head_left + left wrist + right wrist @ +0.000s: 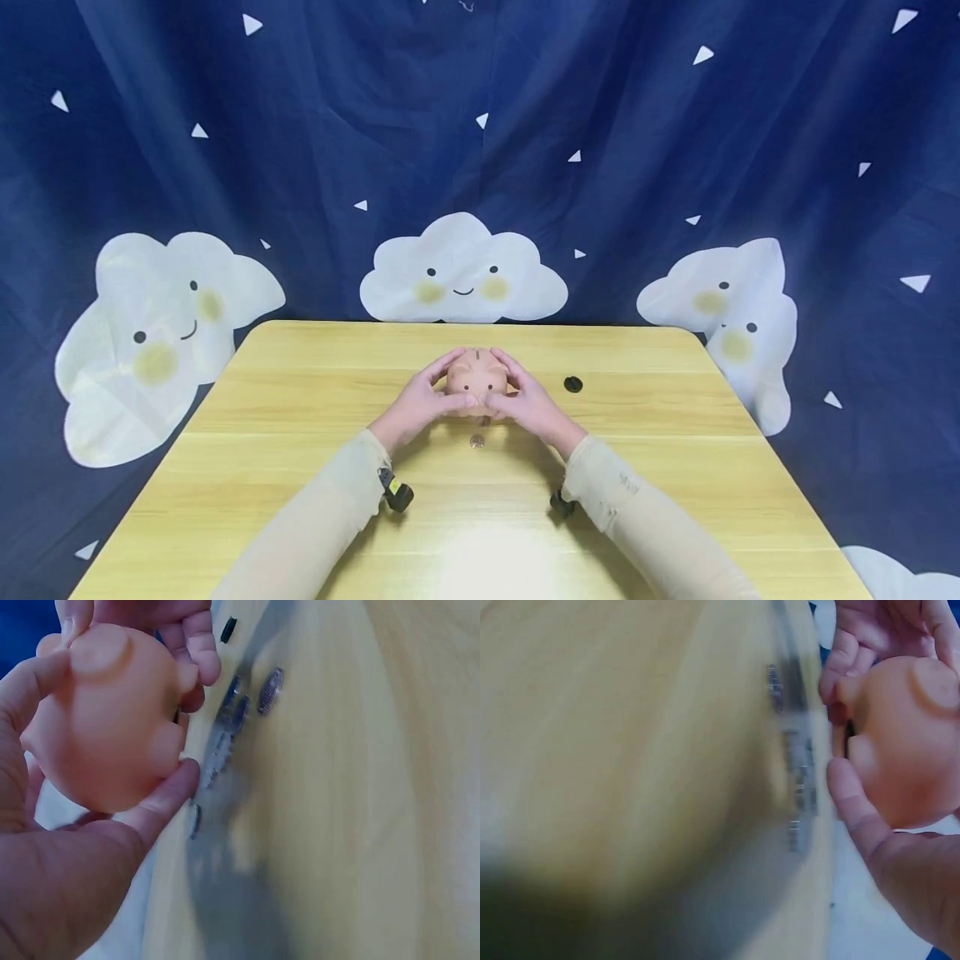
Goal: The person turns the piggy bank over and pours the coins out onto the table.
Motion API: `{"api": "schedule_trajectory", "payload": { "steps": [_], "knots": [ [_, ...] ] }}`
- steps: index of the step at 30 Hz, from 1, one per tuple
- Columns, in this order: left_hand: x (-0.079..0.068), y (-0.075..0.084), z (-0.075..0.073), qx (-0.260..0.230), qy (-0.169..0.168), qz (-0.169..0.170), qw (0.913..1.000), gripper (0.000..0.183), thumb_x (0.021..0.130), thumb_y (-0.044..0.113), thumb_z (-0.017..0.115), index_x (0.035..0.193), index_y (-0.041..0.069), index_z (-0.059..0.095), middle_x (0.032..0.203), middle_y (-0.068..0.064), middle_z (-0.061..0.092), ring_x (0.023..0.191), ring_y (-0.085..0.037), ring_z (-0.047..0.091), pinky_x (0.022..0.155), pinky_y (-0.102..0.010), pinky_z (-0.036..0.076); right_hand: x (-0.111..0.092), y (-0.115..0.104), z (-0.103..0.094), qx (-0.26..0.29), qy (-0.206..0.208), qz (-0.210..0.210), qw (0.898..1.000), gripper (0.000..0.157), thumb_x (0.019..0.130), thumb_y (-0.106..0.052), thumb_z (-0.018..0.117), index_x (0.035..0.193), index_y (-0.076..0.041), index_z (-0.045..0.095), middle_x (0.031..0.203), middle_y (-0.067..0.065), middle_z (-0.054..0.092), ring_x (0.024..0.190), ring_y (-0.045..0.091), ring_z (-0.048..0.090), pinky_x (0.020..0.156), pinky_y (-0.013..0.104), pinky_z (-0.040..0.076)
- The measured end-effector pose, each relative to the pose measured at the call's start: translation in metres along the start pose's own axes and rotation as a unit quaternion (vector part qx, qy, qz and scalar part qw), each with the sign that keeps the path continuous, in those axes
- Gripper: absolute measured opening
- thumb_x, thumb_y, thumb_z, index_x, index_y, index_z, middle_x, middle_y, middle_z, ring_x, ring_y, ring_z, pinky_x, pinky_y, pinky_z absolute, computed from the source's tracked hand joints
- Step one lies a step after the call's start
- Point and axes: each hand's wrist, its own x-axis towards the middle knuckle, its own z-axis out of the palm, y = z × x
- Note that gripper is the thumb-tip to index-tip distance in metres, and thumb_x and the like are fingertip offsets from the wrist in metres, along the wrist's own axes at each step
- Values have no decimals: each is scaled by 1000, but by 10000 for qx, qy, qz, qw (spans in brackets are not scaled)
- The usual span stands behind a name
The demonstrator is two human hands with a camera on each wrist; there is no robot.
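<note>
A pink piggy bank [477, 375] is held between both hands over the table, its face toward me and the coin slot at its top. My left hand [418, 402] grips one side, thumb at the front by the snout and fingers wrapped round the side. The right hand [537, 407] holds the other side in the same way. Under the piggy bank, a dark opening [850, 733] shows at its belly between the feet in the right wrist view. Several silver coins [219, 756] lie on the wood below it, and one coin [477, 442] lies nearer to me.
A round black plug [573, 384] lies on the wooden table [315, 400] to the right of the hands. Behind the table's far edge hangs a dark blue curtain [420, 100] with smiling clouds. Each wrist carries a small black camera [397, 493].
</note>
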Motion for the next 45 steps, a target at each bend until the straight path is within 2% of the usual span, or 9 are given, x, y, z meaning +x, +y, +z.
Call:
{"api": "schedule_trajectory", "payload": {
  "steps": [2, 5, 8, 14, 22, 35, 40, 43, 45],
  "knots": [
    [-2, 18, 0, 158, 54, 144, 9998, 92, 90, 15, 87, 167, 31, 38, 174, -15, 32, 136, -40, 62, 106, -41, 61, 1, -12, -3, -29, 70, -266, 9996, 92, 95, -21, 76, 171, -31, 25, 166, 27, 42, 104, 28, 73, 91, 44, 66],
    [-6, 48, 0, 496, 143, 1001, 9936, 94, 87, 10, 89, 165, 32, 41, 176, -7, 30, 132, -41, 63, 109, -47, 59, -5, -36, -8, -9, 287, -1154, 9929, 96, 94, -15, 79, 171, -32, 25, 170, 19, 39, 119, 35, 69, 98, 44, 63],
    [-9, 57, 2, 762, 140, 1568, 9846, 95, 85, 7, 90, 163, 36, 44, 174, -3, 33, 126, -36, 67, 106, -45, 61, -14, -43, -10, -66, 447, -1758, 9834, 101, 92, -10, 81, 172, -29, 23, 172, 11, 38, 132, 38, 61, 105, 40, 60],
    [-4, 11, 4, 251, -104, 569, 9980, 97, 86, 6, 89, 161, 46, 44, 169, -12, 37, 118, -30, 72, 97, -34, 65, -14, -4, -4, -256, 233, -956, 9948, 99, 94, -15, 81, 172, -30, 22, 171, 10, 41, 123, 32, 66, 97, 31, 62],
    [4, -19, -1, -24, -129, 401, 9991, 96, 87, 4, 87, 163, 40, 42, 174, -10, 32, 126, -38, 70, 102, -39, 63, -1, 19, -1, -6, -11, -438, 9990, 97, 94, -20, 82, 170, -35, 24, 165, 17, 47, 117, 31, 74, 101, 39, 63],
    [1, -17, -8, -87, -277, 110, 9995, 91, 93, 13, 85, 167, 34, 36, 175, -13, 28, 131, -38, 67, 103, -36, 61, -1, 12, -3, 571, -384, 141, 9975, 96, 95, -19, 79, 172, -33, 22, 168, 27, 37, 113, 31, 74, 101, 55, 63],
    [0, -16, -8, -147, -339, -47, 9993, 92, 94, 11, 83, 169, 31, 33, 176, -14, 27, 127, -37, 69, 102, -44, 63, -1, 11, -1, 645, -359, 289, 9969, 96, 94, -16, 77, 172, -33, 22, 168, 28, 36, 112, 33, 73, 100, 55, 63],
    [-2, 0, -9, -232, -414, -305, 9984, 93, 94, 9, 81, 170, 30, 31, 177, -15, 23, 121, -33, 69, 103, -49, 63, 1, 0, -2, 594, -385, 368, 9968, 96, 94, -14, 75, 172, -33, 22, 167, 28, 38, 104, 37, 75, 99, 55, 64],
    [-4, 21, -10, -128, -346, -164, 9992, 93, 93, 9, 82, 169, 34, 33, 177, -13, 23, 116, -30, 70, 100, -46, 64, 1, -16, -6, 354, -294, 48, 9989, 96, 94, -16, 76, 171, -33, 23, 166, 26, 41, 103, 36, 75, 97, 53, 64]
  ]
}}
